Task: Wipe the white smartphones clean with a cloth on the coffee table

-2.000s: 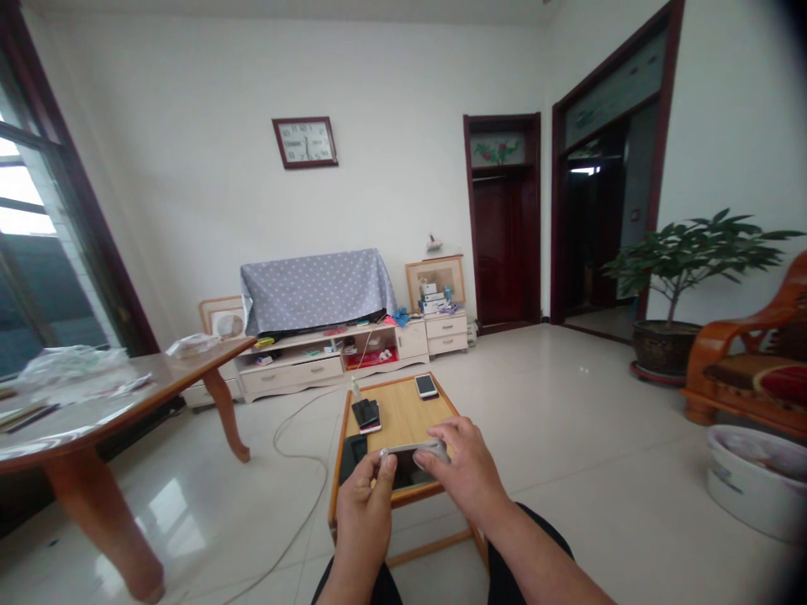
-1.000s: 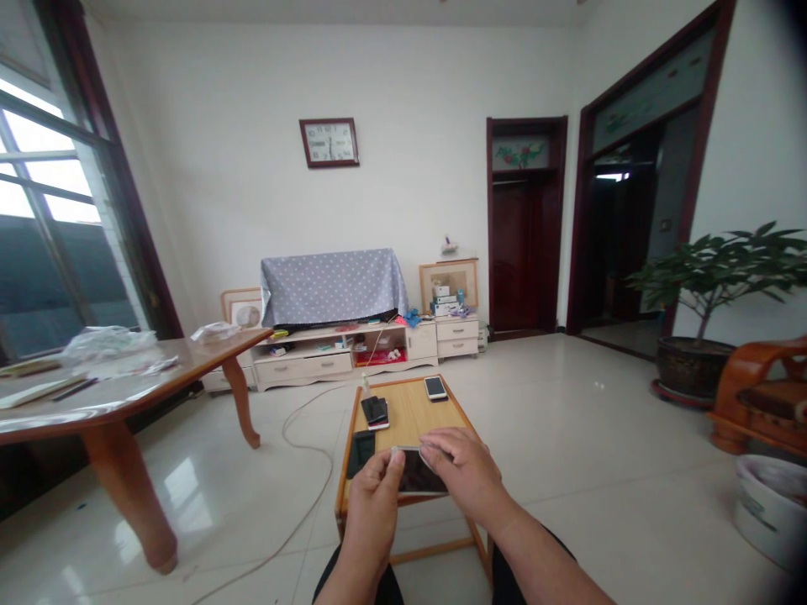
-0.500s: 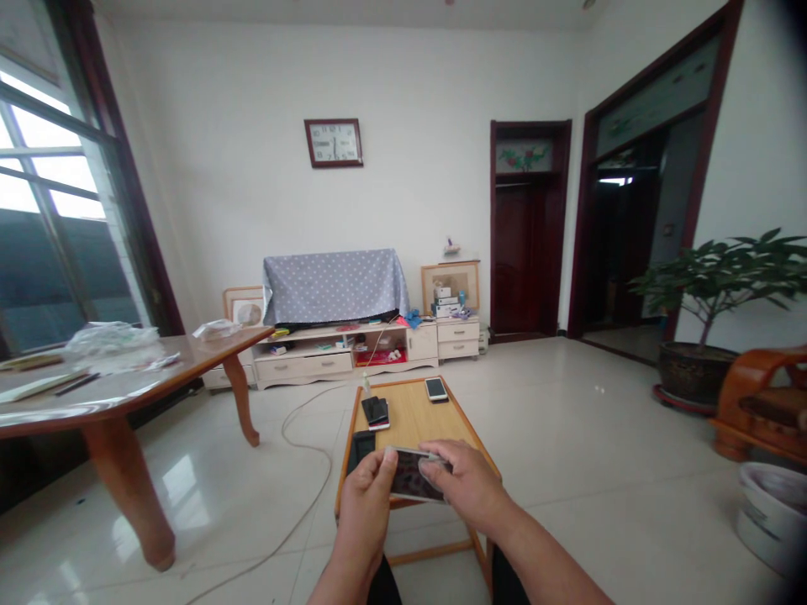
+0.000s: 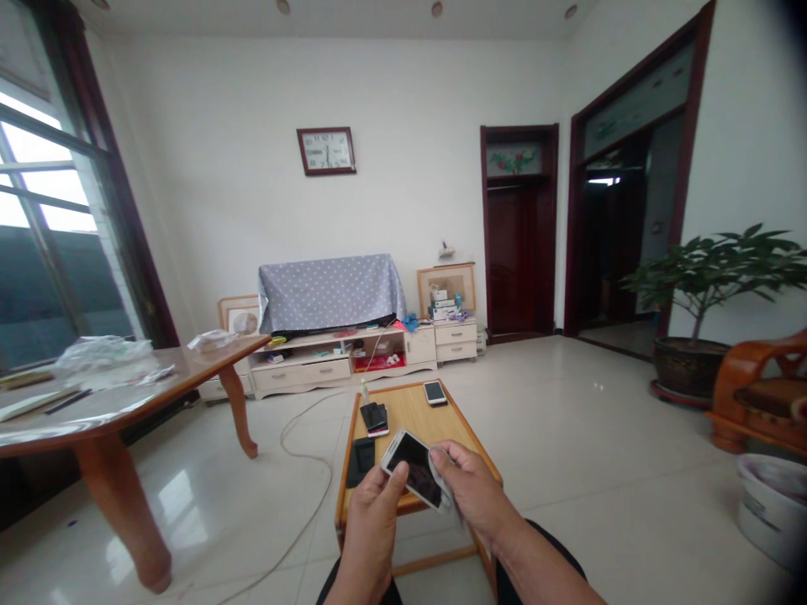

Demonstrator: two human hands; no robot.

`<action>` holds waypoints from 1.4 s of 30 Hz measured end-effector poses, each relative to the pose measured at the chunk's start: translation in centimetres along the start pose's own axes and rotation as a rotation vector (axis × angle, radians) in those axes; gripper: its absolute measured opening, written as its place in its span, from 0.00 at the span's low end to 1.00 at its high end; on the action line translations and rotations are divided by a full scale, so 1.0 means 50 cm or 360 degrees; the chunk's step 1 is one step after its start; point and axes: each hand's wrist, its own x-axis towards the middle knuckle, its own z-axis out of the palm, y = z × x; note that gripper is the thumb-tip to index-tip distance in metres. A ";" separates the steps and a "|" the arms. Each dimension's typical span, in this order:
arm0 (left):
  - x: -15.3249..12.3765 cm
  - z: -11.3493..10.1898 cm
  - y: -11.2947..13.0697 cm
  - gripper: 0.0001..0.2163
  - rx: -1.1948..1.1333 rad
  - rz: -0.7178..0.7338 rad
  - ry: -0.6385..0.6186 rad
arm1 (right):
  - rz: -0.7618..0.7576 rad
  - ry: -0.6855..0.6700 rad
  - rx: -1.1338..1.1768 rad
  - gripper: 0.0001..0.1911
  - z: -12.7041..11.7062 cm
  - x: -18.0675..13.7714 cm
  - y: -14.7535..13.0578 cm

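A white smartphone (image 4: pixel 411 465) with a dark screen is held tilted above the near end of a small wooden table (image 4: pixel 409 399). My left hand (image 4: pixel 373 508) grips its left end, thumb along the lower edge. At the other end, my right hand (image 4: pixel 470 487) is closed on a pale grey cloth (image 4: pixel 446 487) pressed against the phone's right edge. On the table lie a black phone-like item (image 4: pixel 361 461) near my left hand, a small stack of dark phones (image 4: pixel 375 418) and another white phone (image 4: pixel 435 392) at the far right. A small bottle (image 4: pixel 364 389) stands at the far left corner.
A larger wooden table (image 4: pixel 208 357) with plastic bags (image 4: pixel 104 360) is on the left. A cable (image 4: pixel 328 470) runs across the floor. A low TV cabinet (image 4: pixel 303 374) stands ahead; a potted plant (image 4: pixel 693 361), wooden chair (image 4: pixel 744 395) and white bucket (image 4: pixel 769 508) are to the right.
The phone has turned from nearly level to slanting down to the right, its upper left end now showing. My right hand has shifted to its right edge, and more of the cloth shows.
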 end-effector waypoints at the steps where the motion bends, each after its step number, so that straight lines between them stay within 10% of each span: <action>1: 0.000 0.000 -0.003 0.18 0.0043 0.0035 0.0018 | -0.0054 0.0025 -0.0068 0.26 -0.003 0.002 0.002; 8: -0.003 0.001 -0.015 0.16 0.0861 0.0359 0.0133 | -0.0337 0.0473 -0.0373 0.24 -0.028 0.015 -0.020; 16: -0.018 0.022 -0.011 0.09 0.1632 0.0825 0.0201 | -0.0275 0.0318 -0.0160 0.17 -0.011 0.011 -0.058; 42: -0.029 0.030 -0.011 0.07 0.1884 0.1058 0.0170 | -0.0361 0.0480 -0.1093 0.10 0.002 -0.017 -0.072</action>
